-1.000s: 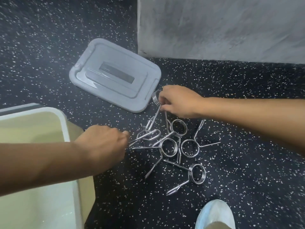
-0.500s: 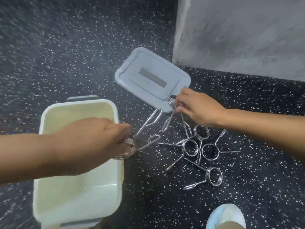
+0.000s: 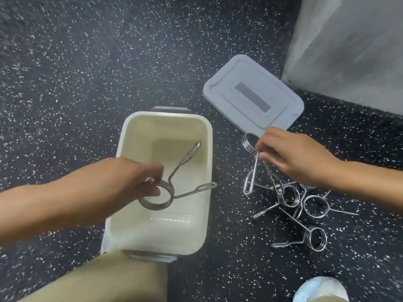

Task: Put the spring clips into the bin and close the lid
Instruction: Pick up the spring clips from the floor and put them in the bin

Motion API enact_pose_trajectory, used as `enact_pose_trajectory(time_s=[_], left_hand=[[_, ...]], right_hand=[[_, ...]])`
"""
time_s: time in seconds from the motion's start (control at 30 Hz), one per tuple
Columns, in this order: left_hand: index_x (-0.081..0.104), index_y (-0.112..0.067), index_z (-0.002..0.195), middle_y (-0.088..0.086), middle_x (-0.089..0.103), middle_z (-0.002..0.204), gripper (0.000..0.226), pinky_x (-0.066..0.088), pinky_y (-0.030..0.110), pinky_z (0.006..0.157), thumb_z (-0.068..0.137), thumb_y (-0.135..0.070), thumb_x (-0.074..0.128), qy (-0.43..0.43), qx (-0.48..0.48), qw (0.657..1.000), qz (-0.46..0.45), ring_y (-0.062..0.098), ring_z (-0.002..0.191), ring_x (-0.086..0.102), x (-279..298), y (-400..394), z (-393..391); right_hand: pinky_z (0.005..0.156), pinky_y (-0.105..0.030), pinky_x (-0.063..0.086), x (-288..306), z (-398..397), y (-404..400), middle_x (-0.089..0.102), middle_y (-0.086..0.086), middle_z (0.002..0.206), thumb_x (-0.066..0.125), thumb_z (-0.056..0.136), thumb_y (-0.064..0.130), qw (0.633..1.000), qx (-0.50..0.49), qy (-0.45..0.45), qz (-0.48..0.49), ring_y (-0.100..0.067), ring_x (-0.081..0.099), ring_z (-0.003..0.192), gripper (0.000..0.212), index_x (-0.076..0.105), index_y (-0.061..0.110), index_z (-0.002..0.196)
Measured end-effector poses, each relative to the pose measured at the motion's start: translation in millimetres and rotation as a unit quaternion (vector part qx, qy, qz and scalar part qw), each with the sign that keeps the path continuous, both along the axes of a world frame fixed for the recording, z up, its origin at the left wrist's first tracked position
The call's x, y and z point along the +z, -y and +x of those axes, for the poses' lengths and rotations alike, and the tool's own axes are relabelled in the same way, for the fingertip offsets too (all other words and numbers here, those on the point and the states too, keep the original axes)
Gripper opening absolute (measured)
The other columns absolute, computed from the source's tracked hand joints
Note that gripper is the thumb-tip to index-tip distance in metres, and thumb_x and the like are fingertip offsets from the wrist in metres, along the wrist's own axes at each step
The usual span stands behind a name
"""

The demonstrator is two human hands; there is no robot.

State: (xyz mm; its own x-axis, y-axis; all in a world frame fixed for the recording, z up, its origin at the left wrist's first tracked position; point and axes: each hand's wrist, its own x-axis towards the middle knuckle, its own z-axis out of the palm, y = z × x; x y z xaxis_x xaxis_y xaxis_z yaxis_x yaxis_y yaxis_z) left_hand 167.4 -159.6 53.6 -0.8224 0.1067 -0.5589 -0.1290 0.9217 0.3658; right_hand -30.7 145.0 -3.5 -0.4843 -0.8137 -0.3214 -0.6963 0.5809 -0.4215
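Note:
An open cream bin (image 3: 208, 171) stands on the dark speckled floor, with nothing lying inside. My left hand (image 3: 133, 182) holds a steel spring clip (image 3: 165, 192) by its coil over the bin, its two handles pointing right. My right hand (image 3: 292, 155) grips a second spring clip (image 3: 249, 144) above the floor to the right of the bin, coil up and handles hanging down. Under it lies a heap of several more spring clips (image 3: 305, 205). The grey lid (image 3: 253, 94) lies flat on the floor behind the heap.
A grey concrete wall (image 3: 349, 46) rises at the back right, close to the lid. My knee in tan trousers (image 3: 104, 280) is just in front of the bin. A light shoe (image 3: 320, 289) shows at the bottom right.
My left hand has lifted its clip off the floor and carried it left over the bin. My right hand has raised its clip from the heap. The view has swung left onto the bin.

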Motion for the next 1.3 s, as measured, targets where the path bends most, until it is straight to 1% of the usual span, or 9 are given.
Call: enact_pose_trajectory(time_s=[0.13,0.23,0.3,0.37,0.53,0.83,0.93,1.07,1.3], left_hand=[[0.040,-0.045,0.086,-0.012,0.059,0.070,0.025,0.048,0.030,0.054,0.088,-0.069,0.032,0.025,-0.015,0.999,-0.035,0.008,0.056,0.054,-3.0,30.0,12.3],[0.037,-0.041,0.086,-0.014,0.059,0.074,0.030,0.049,0.030,0.055,0.091,-0.068,0.026,0.012,-0.087,0.991,-0.105,0.006,0.060,0.055,-12.8,40.2,20.5],[0.038,-0.035,0.090,-0.016,0.067,0.090,0.015,0.049,0.030,0.059,0.099,-0.045,0.045,0.014,-0.138,0.980,-0.139,0.009,0.074,0.064,-22.4,33.1,19.3],[0.046,-0.031,0.100,-0.017,0.070,0.106,0.008,0.047,0.029,0.062,0.098,-0.023,0.047,0.016,-0.189,0.969,-0.159,0.014,0.090,0.070,-32.8,18.2,13.3],[0.060,-0.019,0.110,0.003,0.072,0.097,0.023,0.041,0.033,0.060,0.092,-0.007,0.051,0.043,-0.282,0.923,-0.257,0.031,0.088,0.070,-70.5,-14.4,-1.0],[0.064,-0.015,0.123,0.002,0.071,0.118,0.036,0.037,0.031,0.067,0.094,0.000,0.047,0.107,-0.316,0.901,-0.278,0.028,0.110,0.067,-107.4,-36.9,-14.5],[0.059,-0.012,0.124,0.004,0.071,0.117,0.035,0.037,0.031,0.068,0.094,-0.001,0.044,0.114,-0.301,0.905,-0.277,0.029,0.108,0.068,-114.5,-33.8,-13.1],[0.055,-0.011,0.119,0.006,0.072,0.108,0.032,0.039,0.031,0.063,0.089,-0.004,0.047,0.124,-0.260,0.920,-0.264,0.030,0.095,0.070,-124.4,-26.8,-2.9],[0.055,-0.010,0.114,0.006,0.071,0.105,0.023,0.037,0.032,0.061,0.093,-0.010,0.045,0.099,-0.248,0.931,-0.249,0.031,0.087,0.068,-123.4,-23.6,3.4]], right_hand=[[0.064,-0.030,0.044,5.6,2.3,7.5,0.050,0.023,0.091,0.042,0.094,0.045,1.000,-0.003,-0.001,-0.004,0.003,0.055,0.072,0.026,0.061,0.029,0.102],[0.066,-0.030,0.048,7.2,2.8,11.4,0.048,0.026,0.091,0.046,0.096,0.040,1.000,-0.013,-0.001,-0.006,0.010,0.052,0.073,0.023,0.062,0.027,0.105],[0.066,-0.032,0.050,6.9,2.2,14.6,0.050,0.025,0.091,0.047,0.095,0.040,1.000,-0.017,0.003,-0.013,0.008,0.054,0.072,0.022,0.063,0.027,0.104],[0.066,-0.035,0.050,7.8,2.7,18.8,0.051,0.024,0.091,0.047,0.093,0.042,1.000,-0.016,0.005,-0.019,0.003,0.055,0.071,0.024,0.062,0.027,0.103],[0.062,-0.033,0.049,7.6,4.3,27.5,0.051,0.022,0.091,0.047,0.092,0.044,1.000,-0.011,0.000,-0.016,0.001,0.055,0.067,0.027,0.063,0.025,0.102],[0.066,-0.039,0.051,7.8,5.0,41.1,0.052,0.017,0.094,0.049,0.093,0.044,0.999,-0.010,-0.015,-0.040,-0.007,0.057,0.070,0.027,0.063,0.023,0.104],[0.066,-0.036,0.049,11.2,2.6,45.4,0.052,0.017,0.094,0.052,0.094,0.040,0.998,-0.016,-0.028,-0.061,-0.002,0.055,0.071,0.020,0.062,0.024,0.102],[0.070,-0.040,0.049,19.2,-0.4,54.3,0.054,0.011,0.094,0.058,0.093,0.033,0.994,-0.037,-0.037,-0.100,-0.016,0.057,0.073,0.013,0.061,0.023,0.101],[0.067,-0.038,0.047,35.6,3.5,83.9,0.053,0.008,0.092,0.059,0.092,0.029,0.986,-0.024,-0.034,-0.164,-0.019,0.056,0.071,0.015,0.064,0.018,0.101]])
